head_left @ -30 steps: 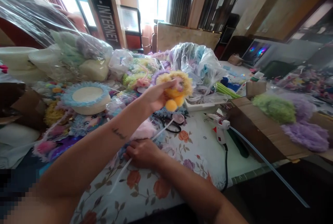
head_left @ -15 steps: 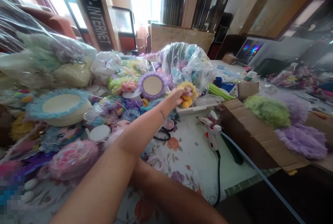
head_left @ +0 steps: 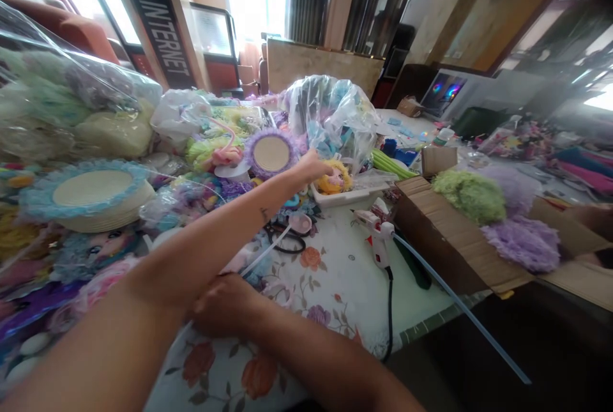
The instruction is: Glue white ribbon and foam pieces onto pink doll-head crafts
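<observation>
My left hand (head_left: pixel 310 168) reaches far across the table, fingers pinched on the head of a small yellow-haired doll (head_left: pixel 336 177). The doll lies in a shallow white tray (head_left: pixel 354 197). My right hand (head_left: pixel 224 305) rests near me on the flowered tablecloth (head_left: pixel 330 278), curled under my left forearm; what its fingers hold is hidden. A thin translucent white rod (head_left: pixel 268 247) runs from that hand towards the scissors (head_left: pixel 283 241).
A white glue gun (head_left: pixel 378 241) lies with its black cord running off the table edge (head_left: pixel 431 324). A cardboard box (head_left: pixel 431 233) on the right holds green and purple fluff. Lace-rimmed discs (head_left: pixel 90 191), dolls and plastic bags (head_left: pixel 330 112) crowd the left and back.
My left hand has carried the yellow doll from in front of me out and down into the white tray. My right hand has stayed on the cloth.
</observation>
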Tool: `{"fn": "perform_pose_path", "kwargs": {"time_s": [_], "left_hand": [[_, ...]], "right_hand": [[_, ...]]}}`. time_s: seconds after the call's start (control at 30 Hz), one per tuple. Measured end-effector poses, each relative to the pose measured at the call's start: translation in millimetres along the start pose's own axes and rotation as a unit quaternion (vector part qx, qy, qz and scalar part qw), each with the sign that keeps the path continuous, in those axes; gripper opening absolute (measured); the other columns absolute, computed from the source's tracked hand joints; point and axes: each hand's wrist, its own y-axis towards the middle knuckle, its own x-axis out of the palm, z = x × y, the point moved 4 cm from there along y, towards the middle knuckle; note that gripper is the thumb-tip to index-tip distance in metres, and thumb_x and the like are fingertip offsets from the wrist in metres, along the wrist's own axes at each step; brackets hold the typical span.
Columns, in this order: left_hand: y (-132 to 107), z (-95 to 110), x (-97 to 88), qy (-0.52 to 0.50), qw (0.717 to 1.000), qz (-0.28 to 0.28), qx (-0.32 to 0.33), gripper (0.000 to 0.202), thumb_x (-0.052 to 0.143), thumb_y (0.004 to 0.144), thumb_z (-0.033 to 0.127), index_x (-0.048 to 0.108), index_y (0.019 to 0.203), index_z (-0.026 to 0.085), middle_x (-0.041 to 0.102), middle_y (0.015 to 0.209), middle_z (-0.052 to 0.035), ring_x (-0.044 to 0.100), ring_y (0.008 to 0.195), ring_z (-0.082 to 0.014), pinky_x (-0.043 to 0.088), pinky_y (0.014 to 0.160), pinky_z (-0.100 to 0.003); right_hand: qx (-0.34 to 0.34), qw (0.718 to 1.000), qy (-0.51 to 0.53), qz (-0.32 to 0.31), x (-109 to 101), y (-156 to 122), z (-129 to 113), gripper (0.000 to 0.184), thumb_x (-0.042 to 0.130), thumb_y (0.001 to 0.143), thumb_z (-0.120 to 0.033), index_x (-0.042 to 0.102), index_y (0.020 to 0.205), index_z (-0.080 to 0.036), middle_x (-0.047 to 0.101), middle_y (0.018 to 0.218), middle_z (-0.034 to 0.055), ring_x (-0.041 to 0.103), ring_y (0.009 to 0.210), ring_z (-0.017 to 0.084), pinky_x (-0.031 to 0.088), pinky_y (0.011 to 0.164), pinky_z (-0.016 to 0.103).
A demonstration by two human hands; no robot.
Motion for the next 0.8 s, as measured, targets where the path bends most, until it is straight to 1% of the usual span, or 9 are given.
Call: {"fn": "perform_pose_path", "kwargs": {"time_s": [0.13, 0.23, 0.33, 0.43, 0.47, 0.53, 0.63, 0.73, 0.8], "left_hand": [[-62, 5, -52.6, 0.062, 0.996, -0.028, 0.063, 0.070, 0.082, 0.063, 0.027, 0.057, 0.128, 0.018, 0.058, 0.131, -0.0157, 0.062, 0.112, -0.0322, 0.053, 0.087, -0.039], [-122, -7, -95.2, 0.085, 0.989, -0.019, 0.119, 0.059, 0.078, 0.069, 0.040, 0.061, 0.123, 0.020, 0.064, 0.126, -0.0106, 0.066, 0.107, -0.0268, 0.054, 0.089, -0.039], [-185, -38, -135.5, 0.095, 0.980, 0.098, 0.143, 0.040, 0.070, 0.079, 0.042, 0.066, 0.112, 0.021, 0.071, 0.115, -0.0079, 0.068, 0.104, -0.0266, 0.057, 0.085, -0.039], [-239, -84, -160.5, 0.174, 0.925, 0.279, 0.189, 0.024, 0.058, 0.089, 0.044, 0.069, 0.099, 0.024, 0.074, 0.104, -0.0064, 0.069, 0.097, -0.0275, 0.056, 0.087, -0.042], [-252, -101, -161.0, 0.218, 0.900, 0.306, 0.221, 0.022, 0.054, 0.093, 0.040, 0.069, 0.099, 0.025, 0.073, 0.104, -0.0059, 0.069, 0.099, -0.0267, 0.055, 0.091, -0.042], [-269, -132, -149.9, 0.315, 0.844, 0.295, 0.318, 0.021, 0.055, 0.093, 0.032, 0.068, 0.106, 0.022, 0.072, 0.115, -0.0083, 0.065, 0.114, -0.0283, 0.049, 0.104, -0.047], [-273, -169, -119.9, 0.420, 0.785, 0.204, 0.407, 0.031, 0.059, 0.091, 0.029, 0.066, 0.120, 0.021, 0.064, 0.133, -0.0127, 0.051, 0.134, -0.0321, 0.041, 0.113, -0.053], [-259, -185, -90.7, 0.450, 0.775, 0.075, 0.437, 0.033, 0.059, 0.089, 0.024, 0.068, 0.120, 0.023, 0.065, 0.132, -0.0106, 0.047, 0.137, -0.0309, 0.024, 0.121, -0.057], [-242, -185, -80.3, 0.439, 0.790, 0.032, 0.427, 0.031, 0.057, 0.087, 0.021, 0.070, 0.116, 0.023, 0.068, 0.128, -0.0086, 0.047, 0.138, -0.0289, 0.015, 0.124, -0.057]], "right_hand": [[0.033, 0.997, 0.030, 0.059, -1, -5, -2, 0.025, 0.050, 0.089, -0.032, 0.065, 0.077, -0.016, 0.070, 0.075, 0.0058, 0.065, 0.068, 0.020, 0.047, 0.055, 0.032], [0.033, 0.992, -0.003, 0.124, -9, -8, -5, 0.035, 0.047, 0.093, -0.044, 0.063, 0.076, -0.017, 0.067, 0.070, 0.0034, 0.064, 0.066, 0.020, 0.044, 0.056, 0.032], [0.025, 0.983, -0.040, 0.179, -17, -11, -7, 0.039, 0.047, 0.094, -0.048, 0.060, 0.073, -0.018, 0.063, 0.064, 0.0010, 0.060, 0.059, 0.018, 0.039, 0.053, 0.031], [0.010, 0.966, -0.077, 0.246, -34, -17, -11, 0.037, 0.050, 0.093, -0.046, 0.054, 0.066, -0.020, 0.056, 0.058, -0.0011, 0.054, 0.055, 0.015, 0.031, 0.050, 0.030], [0.003, 0.958, -0.087, 0.272, -42, -21, -13, 0.035, 0.052, 0.092, -0.042, 0.052, 0.065, -0.020, 0.053, 0.055, -0.0021, 0.052, 0.054, 0.014, 0.030, 0.049, 0.030], [-0.005, 0.940, -0.097, 0.326, -58, -30, -18, 0.026, 0.054, 0.091, -0.031, 0.051, 0.067, -0.020, 0.049, 0.052, -0.0039, 0.046, 0.051, 0.013, 0.030, 0.051, 0.029], [0.035, 0.924, -0.109, 0.365, -74, -43, -18, 0.016, 0.052, 0.091, -0.026, 0.057, 0.077, -0.020, 0.051, 0.055, -0.0031, 0.045, 0.053, 0.014, 0.031, 0.055, 0.030], [0.084, 0.934, -0.120, 0.327, -73, -45, -12, 0.018, 0.051, 0.093, -0.027, 0.058, 0.078, -0.020, 0.057, 0.061, -0.0006, 0.050, 0.059, 0.014, 0.036, 0.060, 0.030], [0.104, 0.942, -0.131, 0.291, -66, -43, -8, 0.022, 0.051, 0.093, -0.028, 0.056, 0.073, -0.020, 0.057, 0.062, 0.0004, 0.052, 0.062, 0.015, 0.037, 0.062, 0.030]]}}
